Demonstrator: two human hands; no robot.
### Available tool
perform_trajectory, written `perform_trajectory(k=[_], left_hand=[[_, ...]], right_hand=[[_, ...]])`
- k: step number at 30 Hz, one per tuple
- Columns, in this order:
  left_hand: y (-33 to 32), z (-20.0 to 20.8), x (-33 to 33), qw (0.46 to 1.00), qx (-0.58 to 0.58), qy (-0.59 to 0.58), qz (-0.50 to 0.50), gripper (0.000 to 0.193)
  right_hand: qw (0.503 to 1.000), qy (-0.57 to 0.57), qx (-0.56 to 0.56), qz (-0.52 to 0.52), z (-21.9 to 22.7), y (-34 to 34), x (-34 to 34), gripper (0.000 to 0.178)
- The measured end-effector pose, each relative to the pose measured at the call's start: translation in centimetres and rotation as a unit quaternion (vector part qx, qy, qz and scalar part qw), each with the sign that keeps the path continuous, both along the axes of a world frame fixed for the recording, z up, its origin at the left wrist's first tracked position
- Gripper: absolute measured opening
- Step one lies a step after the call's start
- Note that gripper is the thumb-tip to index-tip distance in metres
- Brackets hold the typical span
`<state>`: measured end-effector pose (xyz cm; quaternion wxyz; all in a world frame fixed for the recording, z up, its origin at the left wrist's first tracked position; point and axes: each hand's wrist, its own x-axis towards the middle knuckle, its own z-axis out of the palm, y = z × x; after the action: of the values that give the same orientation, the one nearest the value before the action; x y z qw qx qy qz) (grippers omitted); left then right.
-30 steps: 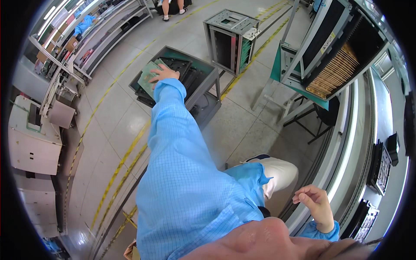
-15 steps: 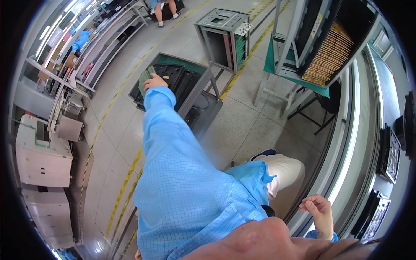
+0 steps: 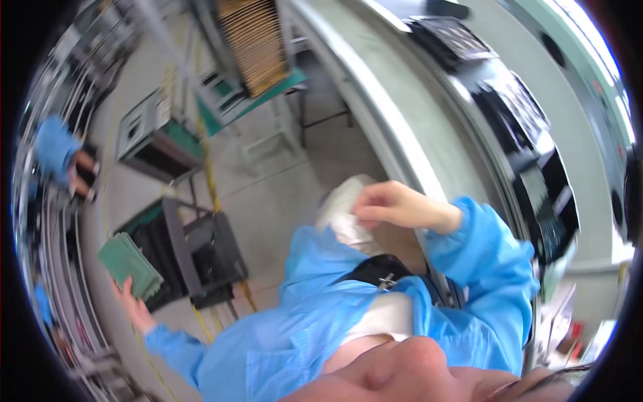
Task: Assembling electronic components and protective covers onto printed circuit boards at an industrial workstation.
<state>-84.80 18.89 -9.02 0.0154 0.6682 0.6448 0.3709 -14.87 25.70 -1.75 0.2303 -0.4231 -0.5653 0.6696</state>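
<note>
My left hand [image 3: 135, 309] is at the lower left, its fingers apart at the near edge of a stack of thin green boards [image 3: 130, 262]. The boards lie slightly fanned on top of a grey cart [image 3: 175, 234], beside dark, ridged black parts [image 3: 155, 244]. Motion blur hides whether a fingertip still touches the stack. My right hand [image 3: 395, 206] is raised in front of my body, over my light trouser leg. Its fingers are loosely bent, with the thumb apart, and nothing shows in them.
A metal-framed rack [image 3: 157, 144] stands beyond the cart. A rack of brown, closely spaced boards [image 3: 249, 43] rests on a green-topped stand [image 3: 251, 100]. A long rail-edged bench [image 3: 429, 87] with black trays [image 3: 506, 110] runs along the right. A person in blue [image 3: 57, 151] is far left.
My view has turned right, so the cart now sits further left. My left hand has come off its grip on the green boards. My right hand has risen toward the middle.
</note>
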Motion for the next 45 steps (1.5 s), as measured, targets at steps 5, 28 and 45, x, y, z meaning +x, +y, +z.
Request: perform_trajectory(k=[5, 28, 45], left_hand=[[7.2, 4.5, 21.0, 0.841, -0.137, -0.509, -0.122, 0.071], [3.5, 7.0, 72.4, 0.644, -0.001, -0.201, -0.738, 0.023], [6.3, -14.7, 16.6, 0.825, -0.068, 0.094, 0.553, 0.035]], right_hand=[[0.980, -0.108, 0.042, -0.165, -1.3, -3.2, -4.0, 0.060], [0.474, -0.125, 0.101, -0.866, 1.2, -47.2, 33.9, 0.057], [0.910, -0.207, 0.193, -0.302, -13.7, 0.4, 49.1, 0.047]])
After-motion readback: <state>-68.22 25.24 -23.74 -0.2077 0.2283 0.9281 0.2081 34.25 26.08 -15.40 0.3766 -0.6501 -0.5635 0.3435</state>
